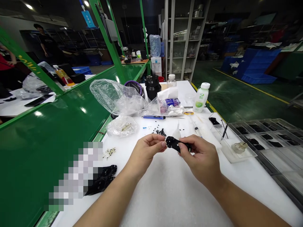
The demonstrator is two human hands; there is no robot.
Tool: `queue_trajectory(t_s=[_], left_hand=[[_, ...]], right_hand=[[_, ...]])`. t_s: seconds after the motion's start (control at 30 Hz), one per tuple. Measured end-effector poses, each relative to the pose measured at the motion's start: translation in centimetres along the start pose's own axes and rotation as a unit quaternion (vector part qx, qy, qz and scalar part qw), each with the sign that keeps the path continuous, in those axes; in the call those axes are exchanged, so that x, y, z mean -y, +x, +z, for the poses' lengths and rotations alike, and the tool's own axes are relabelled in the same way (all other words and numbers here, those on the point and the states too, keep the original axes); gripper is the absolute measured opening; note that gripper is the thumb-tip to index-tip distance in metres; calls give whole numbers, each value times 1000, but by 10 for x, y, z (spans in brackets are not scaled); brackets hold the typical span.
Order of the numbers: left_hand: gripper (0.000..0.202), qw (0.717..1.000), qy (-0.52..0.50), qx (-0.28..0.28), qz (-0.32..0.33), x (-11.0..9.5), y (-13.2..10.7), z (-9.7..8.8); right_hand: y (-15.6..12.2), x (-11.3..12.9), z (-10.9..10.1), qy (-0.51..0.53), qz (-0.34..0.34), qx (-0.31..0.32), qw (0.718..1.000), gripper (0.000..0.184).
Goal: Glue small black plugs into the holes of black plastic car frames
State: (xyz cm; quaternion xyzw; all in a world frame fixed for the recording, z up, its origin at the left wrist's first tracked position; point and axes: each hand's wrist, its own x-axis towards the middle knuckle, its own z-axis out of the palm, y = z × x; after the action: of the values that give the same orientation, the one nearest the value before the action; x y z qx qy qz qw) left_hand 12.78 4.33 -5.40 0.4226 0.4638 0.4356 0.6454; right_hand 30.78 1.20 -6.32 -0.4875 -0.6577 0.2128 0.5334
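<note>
The left hand and right hand — thumbs and fingertips pressed together — pinch a black plastic part from its 2 ends, held above the white work table, near a scatter of tiny black pieces and a blue-handled tool beyond them.

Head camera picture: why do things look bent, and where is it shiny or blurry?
In the head view, the green bench looks bowed toward the edges, as a wide lens does; lamp glare shines on it; a blocky patch hides something at lower left; the left hand and right hand look sharp.
</note>
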Motion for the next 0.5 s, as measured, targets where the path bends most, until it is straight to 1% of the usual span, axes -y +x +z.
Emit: queue_trajectory(t_s=[0.17,0.37,0.5], left_hand=[[29,1000,16,2,11,1,0,0],[31,1000,-5,-12,17,1,0,1],[33,999,-14,-23,19,3,1,0]], right_hand=[[-1,-3,0,18,25,1,1000,8],[-1,-4,0,62,93,4,994,12],[0,-3,1,100,124,-1,987,15]])
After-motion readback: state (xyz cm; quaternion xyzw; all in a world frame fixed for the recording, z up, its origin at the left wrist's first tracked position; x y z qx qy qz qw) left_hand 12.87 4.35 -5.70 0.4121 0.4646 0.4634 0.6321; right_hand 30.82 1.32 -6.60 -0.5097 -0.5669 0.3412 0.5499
